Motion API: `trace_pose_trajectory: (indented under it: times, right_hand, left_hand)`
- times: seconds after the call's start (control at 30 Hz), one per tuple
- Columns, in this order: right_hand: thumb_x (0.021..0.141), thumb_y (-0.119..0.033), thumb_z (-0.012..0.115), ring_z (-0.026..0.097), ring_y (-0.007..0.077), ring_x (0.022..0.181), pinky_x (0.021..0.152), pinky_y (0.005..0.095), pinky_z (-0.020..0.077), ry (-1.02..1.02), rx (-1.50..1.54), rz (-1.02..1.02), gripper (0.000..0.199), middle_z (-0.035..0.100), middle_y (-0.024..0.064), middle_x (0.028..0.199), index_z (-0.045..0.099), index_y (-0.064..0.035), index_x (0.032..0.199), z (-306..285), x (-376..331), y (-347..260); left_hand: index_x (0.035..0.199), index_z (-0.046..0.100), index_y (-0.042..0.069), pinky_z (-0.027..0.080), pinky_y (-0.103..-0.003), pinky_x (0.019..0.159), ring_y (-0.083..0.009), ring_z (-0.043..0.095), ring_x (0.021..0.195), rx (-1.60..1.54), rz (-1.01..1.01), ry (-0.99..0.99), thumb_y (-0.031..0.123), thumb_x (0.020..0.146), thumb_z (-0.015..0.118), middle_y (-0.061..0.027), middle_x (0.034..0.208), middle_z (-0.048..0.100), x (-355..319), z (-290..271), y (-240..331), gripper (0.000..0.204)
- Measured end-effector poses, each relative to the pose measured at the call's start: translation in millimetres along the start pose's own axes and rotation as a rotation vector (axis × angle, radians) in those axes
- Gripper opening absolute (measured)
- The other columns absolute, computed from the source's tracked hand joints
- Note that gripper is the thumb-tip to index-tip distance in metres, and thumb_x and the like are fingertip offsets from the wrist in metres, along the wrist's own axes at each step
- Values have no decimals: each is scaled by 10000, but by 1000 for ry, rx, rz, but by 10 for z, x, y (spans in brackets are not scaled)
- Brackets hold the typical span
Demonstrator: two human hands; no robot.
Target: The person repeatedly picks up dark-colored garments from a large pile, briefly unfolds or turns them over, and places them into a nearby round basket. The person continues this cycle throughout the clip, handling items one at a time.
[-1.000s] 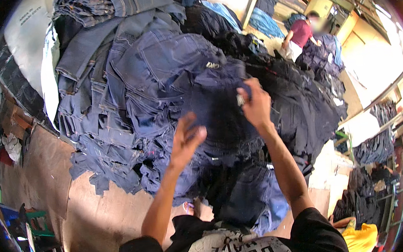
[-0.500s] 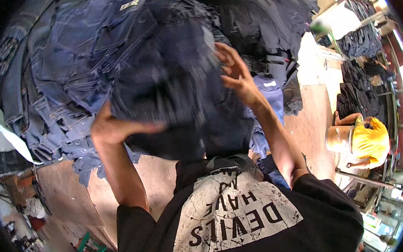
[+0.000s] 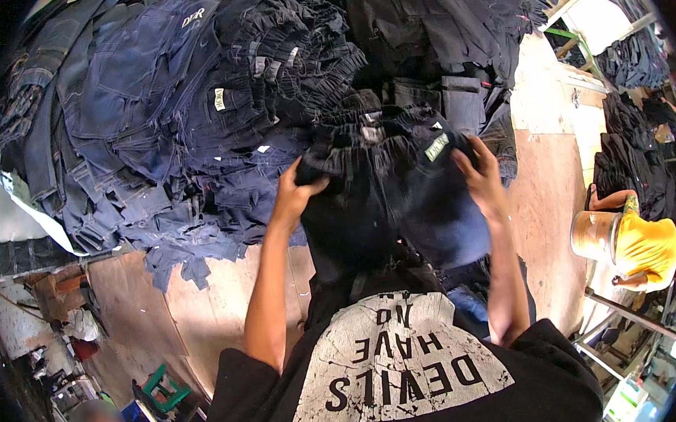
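Note:
Dark denim shorts [image 3: 383,183] with a gathered elastic waistband hang spread out in front of my chest, waistband away from me. A small pale label shows near their right side. My left hand [image 3: 295,194] is closed on the left edge, its thumb lying over the cloth. On the opposite edge, my right hand [image 3: 482,172] grips the cloth beside that label. Just beyond the shorts lies a large heap of dark blue denim garments [image 3: 139,107], several with elastic waists and pale labels. The lower ends of the shorts come close to my black shirt.
A pile of black garments [image 3: 434,21] lies at the far right of the heap. Wooden flooring [image 3: 217,292] shows below it. At the right, a person in a yellow top [image 3: 647,250] is beside a round drum [image 3: 594,234] and more stacked dark clothes. A green stool [image 3: 164,390] stands lower left.
The shorts, bunched and blurred over the heap before, are now nearer my body and spread flat. My left hand has moved right, and my right hand has shifted right and lower onto the edge.

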State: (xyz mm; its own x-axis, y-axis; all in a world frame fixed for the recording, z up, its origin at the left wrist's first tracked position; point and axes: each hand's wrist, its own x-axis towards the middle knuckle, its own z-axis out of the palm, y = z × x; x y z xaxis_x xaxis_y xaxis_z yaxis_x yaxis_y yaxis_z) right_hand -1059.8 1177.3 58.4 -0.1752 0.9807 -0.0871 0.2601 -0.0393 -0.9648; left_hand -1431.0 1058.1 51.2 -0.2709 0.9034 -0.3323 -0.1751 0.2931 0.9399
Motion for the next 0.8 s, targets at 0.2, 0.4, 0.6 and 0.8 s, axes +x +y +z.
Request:
trace_pose_trajectory:
  times: [0.2, 0.4, 0.6, 0.8]
  right_hand:
    - [860, -15, 762, 615, 384, 1192, 1029, 429, 490, 248, -619, -535, 455, 664, 179, 1266, 634, -51, 1296, 313, 105, 383]
    - [802, -54, 810, 591, 351, 1228, 1054, 427, 479, -357, -510, -753, 542, 663, 134, 1303, 646, -83, 1318, 533, 279, -33]
    - [698, -172, 866, 599, 313, 1195, 1000, 444, 484, -907, -726, -457, 517, 677, 85, 1209, 742, -106, 1196, 829, 1012, -97]
    - [688, -238, 853, 579, 288, 1207, 1016, 568, 425, -877, -852, -729, 437, 680, 45, 1065, 768, -119, 1099, 736, 932, -278]
  left_hand:
    - [1547, 422, 70, 337, -506, 1214, -405, 407, 1458, 775, 736, 384, 59, 784, 820, -226, 1562, 432, 101, 444, -464, 861]
    - [1348, 648, 145, 348, -488, 1182, -324, 471, 1383, 1195, 766, -191, 112, 742, 859, -76, 1462, 556, 111, 656, 16, 643]
    - [1158, 715, 144, 352, -441, 1112, -275, 550, 1237, 1405, 702, -484, 111, 680, 847, -28, 1180, 704, 749, 789, 273, 497]
    - [995, 692, 65, 472, -434, 940, -337, 621, 1083, 1204, 638, -739, -17, 759, 760, -105, 1013, 675, 652, 877, 515, 259]
